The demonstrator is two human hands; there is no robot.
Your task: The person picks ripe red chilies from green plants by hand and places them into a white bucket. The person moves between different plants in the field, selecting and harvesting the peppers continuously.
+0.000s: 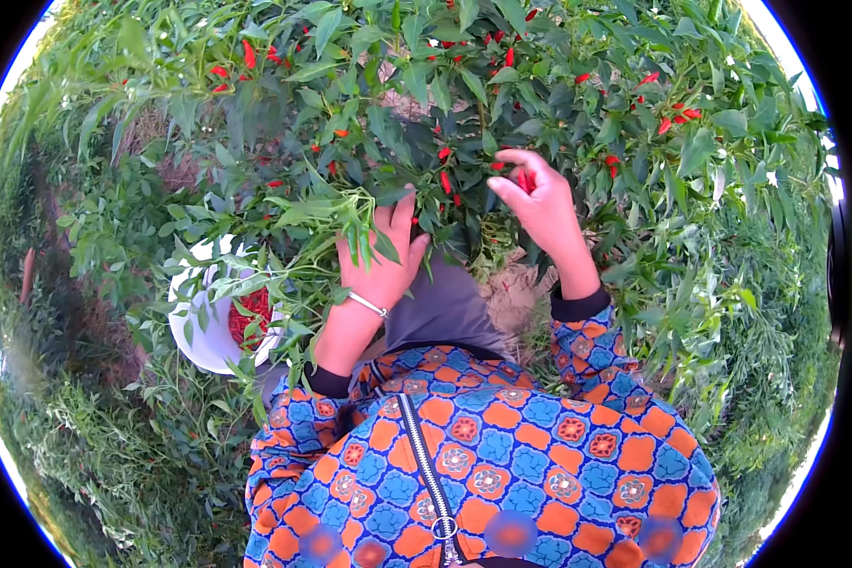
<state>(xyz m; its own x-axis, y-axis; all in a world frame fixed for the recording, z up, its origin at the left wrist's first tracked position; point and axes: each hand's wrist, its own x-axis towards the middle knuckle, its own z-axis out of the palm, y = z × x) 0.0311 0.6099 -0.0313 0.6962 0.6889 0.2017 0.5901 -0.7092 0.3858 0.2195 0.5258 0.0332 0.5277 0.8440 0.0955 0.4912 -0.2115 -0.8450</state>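
Note:
My right hand (536, 195) is raised among the chili plants, its fingers curled around red chili peppers (525, 179) that show in the palm. Thumb and forefinger stand a little apart, close to a red pepper on the plant. My left hand (383, 248), with a metal bangle at the wrist, lies against the foliage, fingers spread and partly behind leaves; green chili peppers (358, 243) hang in front of it. Whether it holds a stem cannot be told. Red chilies (446, 182) hang on the plant between the hands.
A white bucket (209, 341) with picked red chilies (250, 319) inside stands at the left, partly covered by leafy branches. Chili plants with more red fruit (248, 55) surround me. Dry soil (515, 291) shows below my right hand, beside my grey-clad leg (447, 305).

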